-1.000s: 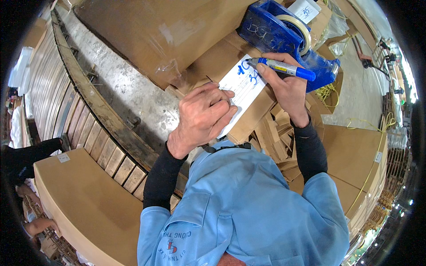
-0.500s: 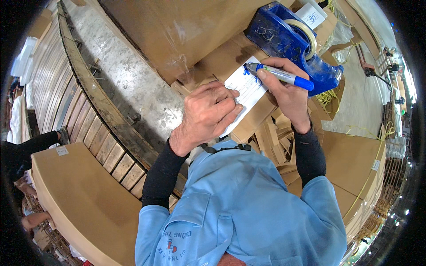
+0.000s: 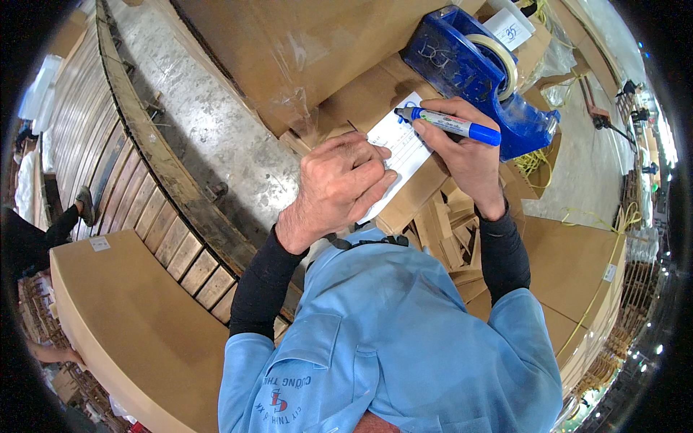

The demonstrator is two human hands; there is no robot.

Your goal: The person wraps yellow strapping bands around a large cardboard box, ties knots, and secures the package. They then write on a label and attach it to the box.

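Note:
My right hand point(image 3: 469, 155) grips a blue marker point(image 3: 447, 124), tip pointing left onto a white paper label point(image 3: 395, 148). That label lies on a brown cardboard box point(image 3: 404, 198) in front of me. My left hand point(image 3: 339, 184) rests flat on the label's lower left part and pins it down. Blue writing shows at the label's top edge. A blue tape dispenser point(image 3: 469, 68) with a roll of clear tape stands just beyond the marker, on the cardboard.
A large cardboard box point(image 3: 289, 50) stands at the top, another cardboard box point(image 3: 130, 317) at lower left. Wooden pallet slats point(image 3: 144, 195) and a concrete strip point(image 3: 216, 137) run on the left. Yellow strapping point(image 3: 538, 162) lies right. Another person's foot point(image 3: 83, 206) shows far left.
The marker tip has slid left and down along the label's top edge. My left hand has stayed pressed on the label.

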